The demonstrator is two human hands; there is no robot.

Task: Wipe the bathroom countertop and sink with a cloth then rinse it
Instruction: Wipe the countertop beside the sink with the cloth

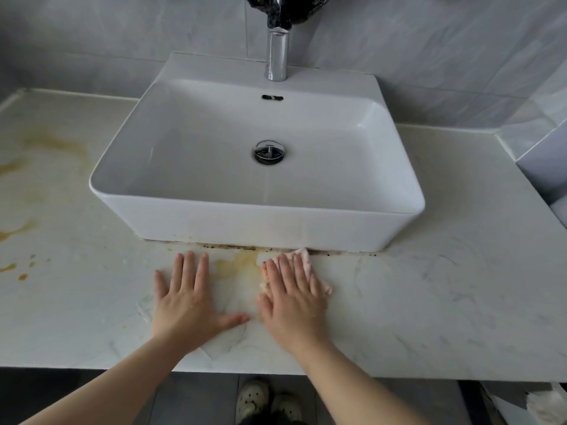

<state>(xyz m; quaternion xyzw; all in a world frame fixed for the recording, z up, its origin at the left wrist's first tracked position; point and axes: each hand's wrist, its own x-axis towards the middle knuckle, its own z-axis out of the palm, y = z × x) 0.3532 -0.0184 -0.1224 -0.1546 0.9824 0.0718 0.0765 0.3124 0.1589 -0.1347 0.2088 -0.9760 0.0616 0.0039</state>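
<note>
Just before the sink (264,223), left hand (187,305) flat, empty on the countertop (429,302); right hand (291,305) flat atop pink cloth (304,258).

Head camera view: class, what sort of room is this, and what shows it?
Probably a bathroom: a white rectangular ceramic basin on a stained pale marble-look countertop, a chrome tap, grey wall tiles.

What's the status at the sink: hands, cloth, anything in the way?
Left hand flat on countertop, holding nothing. Right hand flat, pressing pink cloth beside sink base. Yellow stain between hands; nothing blocks the cloth.
</note>
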